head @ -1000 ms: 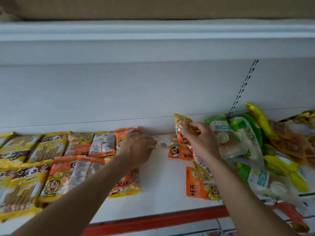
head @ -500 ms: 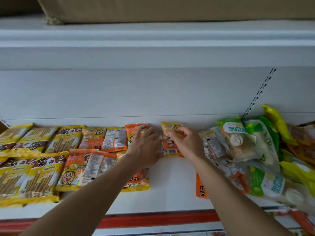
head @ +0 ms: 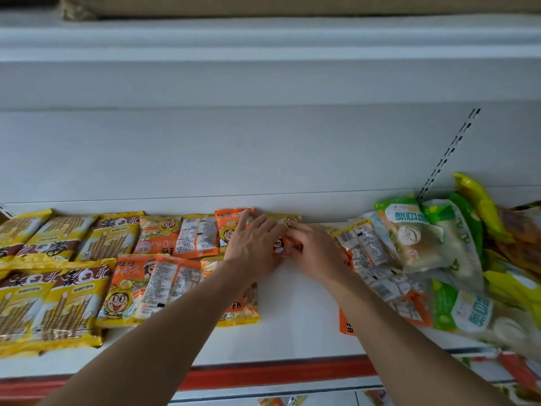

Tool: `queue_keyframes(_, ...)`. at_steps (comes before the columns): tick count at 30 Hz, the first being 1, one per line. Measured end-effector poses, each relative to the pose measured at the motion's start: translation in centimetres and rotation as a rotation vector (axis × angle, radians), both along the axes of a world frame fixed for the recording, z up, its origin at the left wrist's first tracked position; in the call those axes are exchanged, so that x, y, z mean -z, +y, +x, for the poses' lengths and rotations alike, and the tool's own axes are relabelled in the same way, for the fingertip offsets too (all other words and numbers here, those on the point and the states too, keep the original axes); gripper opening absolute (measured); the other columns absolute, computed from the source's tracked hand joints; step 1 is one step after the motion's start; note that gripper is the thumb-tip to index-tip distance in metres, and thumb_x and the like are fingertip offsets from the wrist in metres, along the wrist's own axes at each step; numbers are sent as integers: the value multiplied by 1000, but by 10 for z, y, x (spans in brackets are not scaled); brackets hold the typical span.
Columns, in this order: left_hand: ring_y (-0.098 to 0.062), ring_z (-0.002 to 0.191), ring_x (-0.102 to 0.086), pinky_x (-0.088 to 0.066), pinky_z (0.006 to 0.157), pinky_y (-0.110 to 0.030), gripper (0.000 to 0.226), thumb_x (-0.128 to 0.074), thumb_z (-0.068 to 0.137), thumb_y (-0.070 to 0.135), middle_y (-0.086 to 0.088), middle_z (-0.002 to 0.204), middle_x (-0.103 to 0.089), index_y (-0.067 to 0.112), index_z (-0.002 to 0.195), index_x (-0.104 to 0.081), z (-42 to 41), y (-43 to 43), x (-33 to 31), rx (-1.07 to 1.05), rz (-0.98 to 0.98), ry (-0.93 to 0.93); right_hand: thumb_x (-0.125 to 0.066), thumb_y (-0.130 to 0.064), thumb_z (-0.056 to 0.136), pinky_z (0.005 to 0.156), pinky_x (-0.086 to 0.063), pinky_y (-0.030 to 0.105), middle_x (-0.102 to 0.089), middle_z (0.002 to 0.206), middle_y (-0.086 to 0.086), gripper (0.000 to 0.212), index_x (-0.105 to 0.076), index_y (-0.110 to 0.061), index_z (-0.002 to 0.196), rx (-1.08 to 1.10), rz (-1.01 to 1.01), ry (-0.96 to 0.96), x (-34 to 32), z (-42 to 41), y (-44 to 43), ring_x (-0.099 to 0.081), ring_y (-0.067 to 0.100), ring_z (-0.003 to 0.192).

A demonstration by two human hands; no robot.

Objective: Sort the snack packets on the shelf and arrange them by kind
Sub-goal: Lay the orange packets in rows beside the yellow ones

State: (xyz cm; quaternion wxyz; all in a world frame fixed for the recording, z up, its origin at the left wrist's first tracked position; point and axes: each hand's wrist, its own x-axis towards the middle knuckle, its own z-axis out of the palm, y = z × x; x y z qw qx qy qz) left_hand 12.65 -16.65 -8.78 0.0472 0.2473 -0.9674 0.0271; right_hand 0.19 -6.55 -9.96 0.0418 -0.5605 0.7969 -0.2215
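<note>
White shelf (head: 295,335), left fingers (head: 244,222) flat, right fingers (head: 295,237) pinching orange packet (head: 288,248) (旺仔 on neighbouring packets (head: 128,288))

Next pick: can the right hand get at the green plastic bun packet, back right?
Probably yes: the green plastic bun packet lies uncovered atop the pile near the right hand, which must first drop its orange packet.

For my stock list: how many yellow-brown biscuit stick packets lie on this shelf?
5. Back row: far-left packet, second packet, third packet. Front row: left packet, right packet. Others may lie hidden beneath them or past the picture's left edge.
</note>
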Motion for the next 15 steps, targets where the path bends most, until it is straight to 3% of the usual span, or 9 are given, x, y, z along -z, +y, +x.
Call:
queue_keyframes(6,-18,138,-34,-1,119,-53,55,-46,87,60,11,141,-49,33,135,-50,-1,0,-5,-8,-7,-101,-70,-31,83,87,-46,37,-68,114,2,31,-69,-18,112,29,85,-29,-19,0,-9,-57,28,110)
queue_keyframes(9,-20,142,-29,1,119,-55,59,-50,87,62,8,143,-48,30,136,-50,-6,-2,-17,1,12,-177,-65,-24,87,86,-50,38,-66,117,8,35,-67,-18,121,145,13,-47,-34,-16,5,-58,28,112)
queue_keyframes(13,-19,137,-38,-16,119,-43,51,-53,90,54,4,140,-52,28,134,-53,-18,16,-23,69,34,-12,-62,-23,87,81,-46,36,-62,114,7,29,-61,-17,115,351,207,220,-40,-46,39,-55,29,108)
queue_keyframes(15,-17,134,-41,-22,115,-36,46,-54,92,45,5,140,-54,27,134,-55,-27,31,-20,150,118,99,-64,-28,86,89,-44,41,-61,116,6,31,-59,-18,116,374,304,242,-39,-53,49,-52,30,111)
